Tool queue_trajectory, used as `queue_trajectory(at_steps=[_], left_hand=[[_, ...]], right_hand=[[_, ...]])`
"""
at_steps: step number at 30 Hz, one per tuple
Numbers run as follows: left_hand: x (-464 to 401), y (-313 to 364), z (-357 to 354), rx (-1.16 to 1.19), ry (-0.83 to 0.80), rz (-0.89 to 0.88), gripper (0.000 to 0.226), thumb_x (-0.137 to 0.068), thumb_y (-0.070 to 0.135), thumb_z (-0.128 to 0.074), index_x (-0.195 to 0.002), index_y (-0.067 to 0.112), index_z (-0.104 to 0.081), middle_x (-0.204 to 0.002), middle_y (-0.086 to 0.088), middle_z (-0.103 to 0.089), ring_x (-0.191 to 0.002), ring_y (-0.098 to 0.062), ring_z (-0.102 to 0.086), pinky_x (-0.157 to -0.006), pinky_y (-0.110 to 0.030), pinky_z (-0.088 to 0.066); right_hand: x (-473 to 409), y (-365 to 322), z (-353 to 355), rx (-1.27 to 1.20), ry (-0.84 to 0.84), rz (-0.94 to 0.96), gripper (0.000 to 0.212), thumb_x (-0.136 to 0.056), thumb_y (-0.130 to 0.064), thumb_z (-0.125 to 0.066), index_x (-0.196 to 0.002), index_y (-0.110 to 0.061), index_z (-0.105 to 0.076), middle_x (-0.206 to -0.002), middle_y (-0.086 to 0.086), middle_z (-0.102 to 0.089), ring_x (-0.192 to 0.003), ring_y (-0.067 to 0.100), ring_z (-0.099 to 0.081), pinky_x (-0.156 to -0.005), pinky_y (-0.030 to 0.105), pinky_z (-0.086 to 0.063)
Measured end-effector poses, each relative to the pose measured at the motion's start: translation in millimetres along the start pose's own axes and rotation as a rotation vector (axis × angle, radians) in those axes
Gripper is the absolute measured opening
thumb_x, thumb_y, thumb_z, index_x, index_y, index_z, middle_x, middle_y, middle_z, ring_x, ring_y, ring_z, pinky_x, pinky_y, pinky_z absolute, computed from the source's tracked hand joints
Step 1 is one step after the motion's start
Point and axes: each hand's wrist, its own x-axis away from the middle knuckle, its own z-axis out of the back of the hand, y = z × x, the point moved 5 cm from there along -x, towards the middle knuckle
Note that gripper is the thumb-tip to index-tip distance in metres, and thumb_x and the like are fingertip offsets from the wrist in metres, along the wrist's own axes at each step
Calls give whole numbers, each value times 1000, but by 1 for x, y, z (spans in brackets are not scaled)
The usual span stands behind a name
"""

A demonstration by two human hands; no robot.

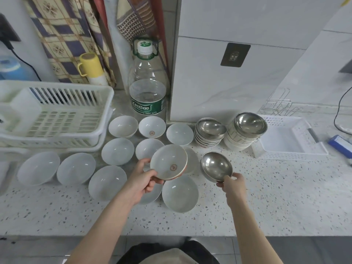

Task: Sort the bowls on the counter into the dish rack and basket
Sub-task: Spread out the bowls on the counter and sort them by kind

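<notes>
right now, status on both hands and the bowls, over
Left hand grips china bowl, lifted. Right hand pinches steel bowl by its rim. Dish rack and basket hold no bowls; many bowls on counter.

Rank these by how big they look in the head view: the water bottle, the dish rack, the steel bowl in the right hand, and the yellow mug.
1. Dish rack, widest by far.
2. Water bottle.
3. Steel bowl, though it is nearer the camera, so its lead over the mug is unsure.
4. Yellow mug, farther back.
</notes>
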Motion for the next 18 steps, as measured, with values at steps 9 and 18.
queue_trajectory(at_steps=[9,18], left_hand=[[1,-6,-42,168,167,-100,45,-91,-4,-50,-110,36,-51,-67,-26,-69,-42,-13,-44,-37,-21,-29],[13,-21,-77,208,189,-117,40,-94,-2,-50,-118,29,-51,-66,-20,-67,-42,-10,-50,-38,-20,-33]], right_hand=[[-39,-6,-2,86,-179,56,45,-89,-4,-46,-132,-15,-38,-82,16,-72,-63,16,-69,-56,29,-47],[-56,1,-1,70,-298,80,44,-91,-7,-45,-132,-21,-37,-73,8,-73,-73,17,-70,-63,31,-46]])
